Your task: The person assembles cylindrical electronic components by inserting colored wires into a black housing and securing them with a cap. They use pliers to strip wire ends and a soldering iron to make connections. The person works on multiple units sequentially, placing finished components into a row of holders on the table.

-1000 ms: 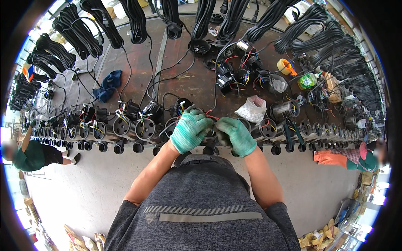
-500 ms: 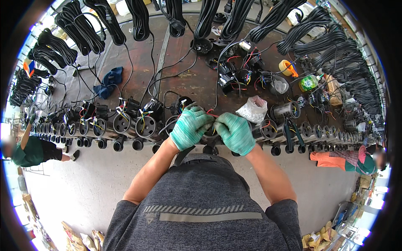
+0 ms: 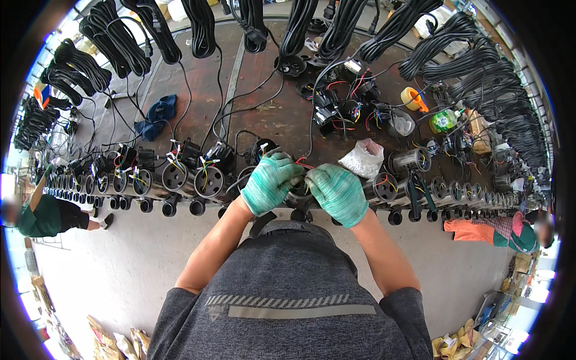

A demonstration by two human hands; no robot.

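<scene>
Both my hands wear green-and-white knit gloves and meet at the front edge of the table. My left hand (image 3: pixel 273 183) is closed, its fingertips pinching at thin red wires (image 3: pixel 304 162). From the other side my right hand (image 3: pixel 337 193) closes thumb and finger on the same wires. Below the fingertips sits the open end of a metal cylinder housing (image 3: pixel 299 193), mostly covered by the gloves. Just beyond my left hand lies a black round part with wires (image 3: pixel 263 148). The wire ends between my fingers are hidden.
A row of cylinder housings (image 3: pixel 210 182) lines the table edge. Nearby are a white plastic bag (image 3: pixel 363 158), green-handled pliers (image 3: pixel 420 191), orange tape (image 3: pixel 413 98) and a blue cloth (image 3: pixel 157 117). Coiled black cables (image 3: pixel 292 30) hang along the far side. People stand at both ends.
My right hand has shifted slightly, its fingertips tilting a little toward the left hand. My left hand stays almost in place. The person at far left has moved an arm a little.
</scene>
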